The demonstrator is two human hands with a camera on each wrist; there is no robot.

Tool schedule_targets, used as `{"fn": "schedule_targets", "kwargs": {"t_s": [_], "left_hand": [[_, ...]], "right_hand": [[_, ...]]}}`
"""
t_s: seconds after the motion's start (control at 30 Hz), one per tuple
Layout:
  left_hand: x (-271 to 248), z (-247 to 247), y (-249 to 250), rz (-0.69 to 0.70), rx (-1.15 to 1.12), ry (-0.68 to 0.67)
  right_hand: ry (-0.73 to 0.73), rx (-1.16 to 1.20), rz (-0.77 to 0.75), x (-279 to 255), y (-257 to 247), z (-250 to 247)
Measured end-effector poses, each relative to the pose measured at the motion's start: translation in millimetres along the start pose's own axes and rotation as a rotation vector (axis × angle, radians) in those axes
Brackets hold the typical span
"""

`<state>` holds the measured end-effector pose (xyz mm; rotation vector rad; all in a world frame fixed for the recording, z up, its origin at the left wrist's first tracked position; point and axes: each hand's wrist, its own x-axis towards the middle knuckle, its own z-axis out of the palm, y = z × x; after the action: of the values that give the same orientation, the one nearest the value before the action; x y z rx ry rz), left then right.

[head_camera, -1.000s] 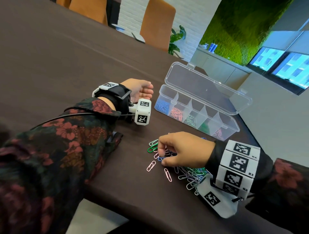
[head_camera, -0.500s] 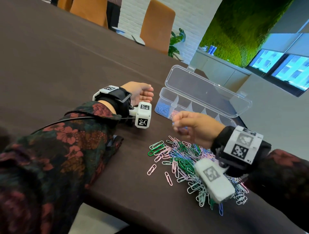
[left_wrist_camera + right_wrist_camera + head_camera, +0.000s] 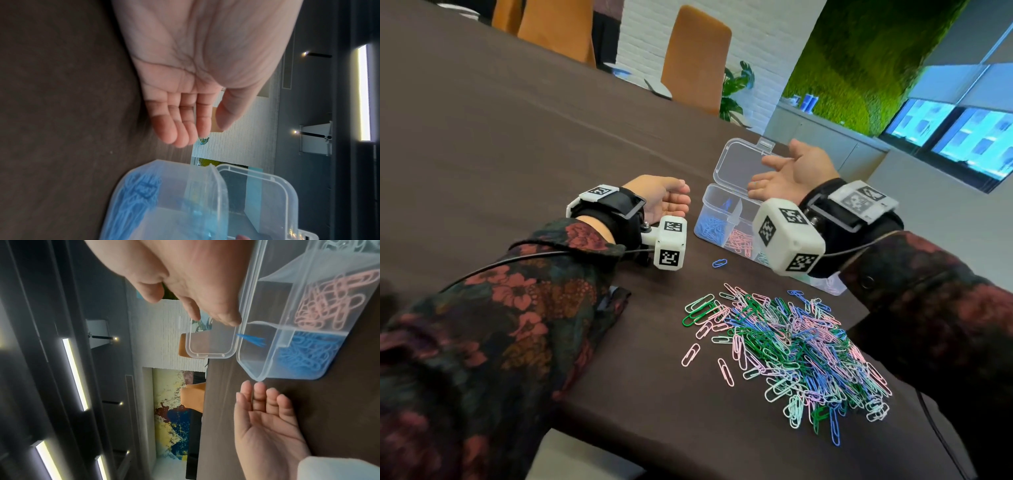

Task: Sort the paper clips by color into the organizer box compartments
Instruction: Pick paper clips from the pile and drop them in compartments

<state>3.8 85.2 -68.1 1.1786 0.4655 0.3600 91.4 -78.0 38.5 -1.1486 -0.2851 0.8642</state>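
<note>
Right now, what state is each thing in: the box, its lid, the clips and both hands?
Clear plastic organizer box: open, on the dark table.
Hinged clear lid: tipped back.
Blue paper clips: in the end compartment.
Pink paper clips: in the next compartment.
Blurred blue clip: mid-air inside the box.
Mixed pile of clips: unsorted on the table.
Single blue clip: loose by the box.
Right hand: open, over the box.
Left hand: relaxed, empty.

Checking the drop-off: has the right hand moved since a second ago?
Yes. The right hand went from the loose clip pile up over the organizer box, palm open.
</note>
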Motion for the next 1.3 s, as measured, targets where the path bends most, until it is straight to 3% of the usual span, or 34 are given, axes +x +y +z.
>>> {"fn": "schedule_targets", "kwargs": {"t_s": [0.13,0.23,0.33,0.43,0.5,0.6,0.73,0.8,0.87,0.97,1.13,1.23,1.3], "left_hand": [[0,0,0,-0.002,0.0,-0.006],[-1,1,0,-0.002,0.003,-0.004],[0,1,0,-0.004,0.013,0.0],[-1,1,1,-0.004,0.014,0.005],[-1,1,1,0.0,0.013,0.007],[-3,1,1,0.003,0.02,0.006],[-2,1,0,0.008,0.027,0.004],[-1,0,0,0.01,0.028,0.003],[1,0,0,0.012,0.023,-0.003],[3,-2,0,0.015,0.01,-0.01],[7,-3,-1,0.015,0.029,-0.007],[8,-3,-2,0.019,0.045,-0.005],[8,-4,-2,0.023,0.056,-0.002]], "right_hand": [[-0.103,-0.078,-0.107,-15,1,-12],[-0.072,-0.375,-0.14,-33,5,-22],[-0.179,-0.858,-0.15,-44,16,-30],[-0.36,-1.566,-0.114,-41,36,-26],[-0.379,-1.984,-0.137,-31,51,-18],[-0.342,-2.232,-0.108,-20,66,-7],[-0.375,-2.273,0.021,-7,69,-9],[-0.405,-2.182,0.097,-6,63,-21],[-0.45,-1.888,0.123,-14,54,-38],[-0.441,-1.331,0.034,-33,35,-69],[-0.174,-0.762,0.057,-64,22,-123],[-0.147,-0.482,0.093,-68,23,-133],[-0.125,-0.576,0.102,-64,21,-133]]}}
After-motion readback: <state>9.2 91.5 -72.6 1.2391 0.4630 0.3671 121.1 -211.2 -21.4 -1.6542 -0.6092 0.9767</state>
